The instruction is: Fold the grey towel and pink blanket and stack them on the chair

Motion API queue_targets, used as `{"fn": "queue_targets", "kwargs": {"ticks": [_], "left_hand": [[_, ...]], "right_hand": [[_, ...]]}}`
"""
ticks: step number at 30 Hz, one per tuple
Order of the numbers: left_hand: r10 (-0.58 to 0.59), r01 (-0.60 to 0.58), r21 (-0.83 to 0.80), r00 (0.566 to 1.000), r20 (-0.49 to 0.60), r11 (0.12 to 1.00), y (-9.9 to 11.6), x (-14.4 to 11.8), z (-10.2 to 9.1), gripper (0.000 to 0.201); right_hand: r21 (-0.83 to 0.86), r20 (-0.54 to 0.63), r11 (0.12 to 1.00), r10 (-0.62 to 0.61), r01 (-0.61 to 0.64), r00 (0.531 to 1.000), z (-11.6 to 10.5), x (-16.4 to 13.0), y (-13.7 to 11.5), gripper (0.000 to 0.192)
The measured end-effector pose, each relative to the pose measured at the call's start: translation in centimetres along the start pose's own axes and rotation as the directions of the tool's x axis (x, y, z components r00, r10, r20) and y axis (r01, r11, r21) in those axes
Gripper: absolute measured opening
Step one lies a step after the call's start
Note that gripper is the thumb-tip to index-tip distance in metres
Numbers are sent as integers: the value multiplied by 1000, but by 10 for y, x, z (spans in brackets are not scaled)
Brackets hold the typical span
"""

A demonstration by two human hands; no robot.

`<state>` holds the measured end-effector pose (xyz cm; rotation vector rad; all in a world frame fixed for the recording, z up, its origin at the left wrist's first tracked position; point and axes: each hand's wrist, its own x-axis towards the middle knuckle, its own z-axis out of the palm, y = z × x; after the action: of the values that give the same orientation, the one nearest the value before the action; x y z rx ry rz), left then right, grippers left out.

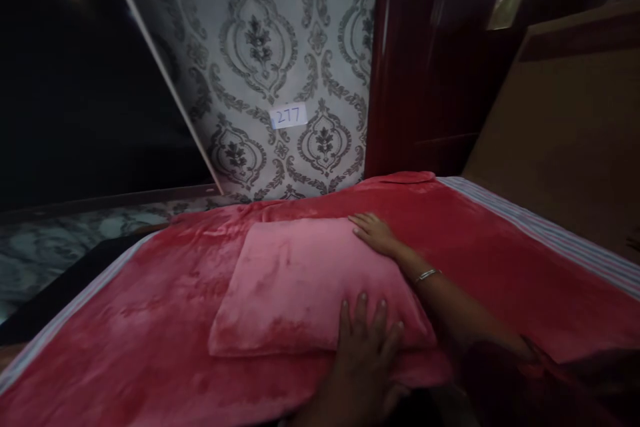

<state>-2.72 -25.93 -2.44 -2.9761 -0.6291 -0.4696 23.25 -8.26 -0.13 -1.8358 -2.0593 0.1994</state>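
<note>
A pink plush pillow [295, 273] lies flat on a red plush blanket [480, 260], which is spread over the bed. My left hand [367, 347] rests palm down on the pillow's near edge, with its fingers spread. Farther off, my right hand [373, 232] lies on the pillow's far right corner, fingers stretched out. A thin silver bracelet [429, 275] circles my right wrist. Neither hand grips anything.
Behind the bed is a patterned wallpapered wall [260, 47] with a paper label [289, 115] reading 277. A large dark panel [90, 93] stands at left. Dark red glossy panelling [415, 67] and a brown board [565, 120] rise at right. Striped cloth [540, 230] edges the blanket.
</note>
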Motion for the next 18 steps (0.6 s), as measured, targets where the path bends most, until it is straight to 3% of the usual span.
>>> {"fn": "queue_targets", "kwargs": {"ticks": [4,6,8,9,11,14,16,18], "left_hand": [[-6,8,-104,1000,19,995,3,-1,-23,86],[4,0,-181,1000,22,984,-5,-5,-39,73],[-40,35,-212,999,-20,977,-20,-13,-57,57],[-91,77,-199,994,-62,977,-31,-19,-65,49],[-234,215,-129,959,-160,968,-52,-35,-77,41],[-398,411,-1,884,-245,912,-74,-63,-76,49],[-427,452,67,874,-232,889,-78,-79,-64,66],[-428,457,116,879,-211,882,-76,-92,-46,88]], "right_hand": [[-13,38,999,41,-40,998,-2,5,12,61],[-62,43,995,83,-80,996,-10,6,7,63],[-126,17,989,84,-81,996,-18,6,-14,65],[-143,9,989,28,-27,1000,-21,5,-31,66],[-113,36,973,-199,202,979,-19,4,-75,65],[23,166,843,-534,538,829,-3,0,-150,58],[90,241,760,-643,643,727,12,0,-190,54],[115,283,692,-711,713,644,26,6,-214,54]]}}
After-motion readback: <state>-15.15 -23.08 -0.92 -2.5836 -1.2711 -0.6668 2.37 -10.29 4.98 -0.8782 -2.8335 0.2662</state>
